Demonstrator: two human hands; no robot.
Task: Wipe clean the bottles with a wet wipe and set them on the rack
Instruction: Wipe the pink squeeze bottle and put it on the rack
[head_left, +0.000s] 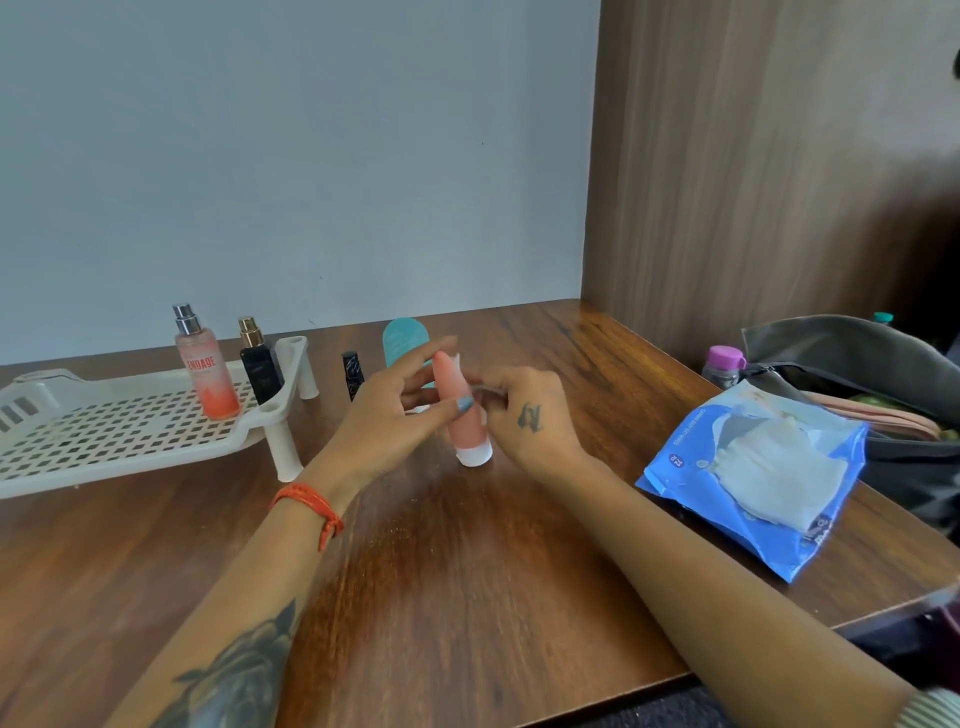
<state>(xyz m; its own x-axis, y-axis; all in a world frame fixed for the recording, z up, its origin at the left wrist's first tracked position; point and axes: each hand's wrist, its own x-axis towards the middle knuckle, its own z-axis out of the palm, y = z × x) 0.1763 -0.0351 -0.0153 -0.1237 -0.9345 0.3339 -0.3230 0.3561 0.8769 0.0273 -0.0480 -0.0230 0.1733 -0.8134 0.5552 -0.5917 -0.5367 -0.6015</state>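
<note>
Reaching out over the wooden table, two bare forearms come in from the near edge, the left one tattooed and wearing an orange thread band at the wrist. Between the hands stands a pink tube, cap down, its white cap touching the tabletop. The left hand is closed on the tube from the left, thumb across its front and fingers curled behind. The right hand has its fingers pinched together against the tube's right side, and a scrap of white wipe peeks out near the tube's upper end (how much of it the hand holds is hidden by the fingers).

Off to the right lies a blue wipe pack, open, with a white sheet loose on top. Beyond it sits a dark open bag, a small bottle with a purple cap just beside it.

To the left, the white perforated rack stands on short legs. Two bottles stand upright on its right end: a pink spray and, next to it, a black spray with a gold top.

Behind the hands, a small black bottle stands on the table near the rack's leg, and a teal tube rises partly hidden by the left fingers. A pale wall closes the back; a wood panel closes the right.
</note>
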